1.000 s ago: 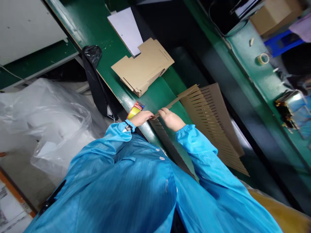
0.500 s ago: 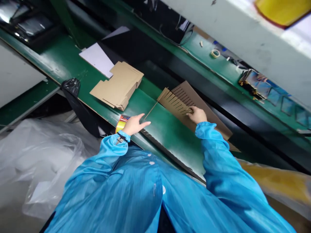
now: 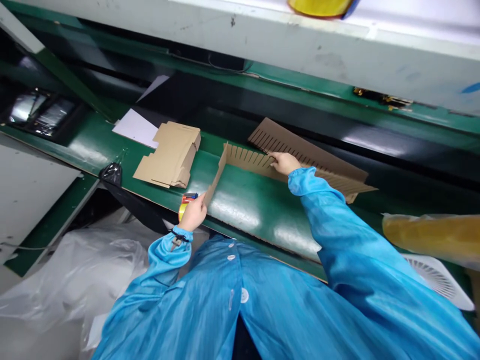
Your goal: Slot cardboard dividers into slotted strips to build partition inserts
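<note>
A slotted cardboard strip (image 3: 245, 159) stands on edge on the green bench, bent at a corner into a long side and a short side. My left hand (image 3: 194, 213) is closed on the near end of the short side, beside a roll of colored tape (image 3: 183, 205). The long side's upper slotted edge is pinched by my right hand (image 3: 285, 163), whose fingertips are partly hidden. Behind my right hand leans another brown slotted cardboard piece (image 3: 315, 150); whether the two join cannot be seen.
A folded cardboard piece (image 3: 170, 152) lies to the left, with a white sheet (image 3: 135, 127) behind it. Above the back of the bench runs a pale shelf edge (image 3: 262, 37). Clear plastic bags (image 3: 101, 260) sit low on the left. At right are a yellow wrapped roll (image 3: 431, 232) and a white fan (image 3: 437, 277).
My left hand was open near the strip's short side and is now closed on its end. My right hand keeps its hold on the strip. The camera view has turned.
</note>
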### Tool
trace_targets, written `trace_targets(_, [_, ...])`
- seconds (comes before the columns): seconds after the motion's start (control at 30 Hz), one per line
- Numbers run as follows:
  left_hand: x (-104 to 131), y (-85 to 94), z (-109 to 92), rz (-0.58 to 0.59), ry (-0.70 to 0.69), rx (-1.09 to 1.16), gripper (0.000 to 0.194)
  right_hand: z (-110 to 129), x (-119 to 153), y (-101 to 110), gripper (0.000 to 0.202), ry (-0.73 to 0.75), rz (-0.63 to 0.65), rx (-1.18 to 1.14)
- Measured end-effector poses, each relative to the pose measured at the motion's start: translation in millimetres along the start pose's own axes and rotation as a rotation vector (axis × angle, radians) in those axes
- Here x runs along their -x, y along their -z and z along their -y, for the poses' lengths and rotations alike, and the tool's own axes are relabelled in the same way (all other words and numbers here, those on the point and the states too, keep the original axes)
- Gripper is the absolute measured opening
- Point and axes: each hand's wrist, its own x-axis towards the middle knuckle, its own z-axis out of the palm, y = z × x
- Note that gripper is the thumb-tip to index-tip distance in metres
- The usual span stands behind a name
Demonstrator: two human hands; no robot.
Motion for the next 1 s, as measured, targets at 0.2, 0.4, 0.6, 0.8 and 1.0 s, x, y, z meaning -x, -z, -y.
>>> trace_targets(0.2, [3.6, -2.4, 6.0, -0.014, -0.027, 0.022, 0.053, -6.3, 18.8, -1.8, 0.033, -0.065, 0.011, 0.011])
trace_targets(0.4, [-18.7, 7.7, 2.4, -0.077, -0.107, 0.089, 0.077, -2.0, 39.2, -2.3, 0.053, 0.039, -0.138, 0.007])
trace_targets(0.6, [-48.5, 17.7, -9.4, -0.011, -0.254, -0.009, 0.063, -7.7, 77.6, 9.0, 0.06, -0.026, -0.218, 0.089])
trace_targets(0.8, [-60.9, 78.3, 75.0, -0.549, 0.344, 0.13, 0.069, 6.4, 161.7, 27.0, 0.043, 0.147, -0.422, -0.119])
trace_targets(1.0, [-70.9, 86.8, 145.0, -0.699, 0.726, 0.565, 0.051, 33.4, 223.3, 13.2, 0.027, 0.219, -0.497, -0.138])
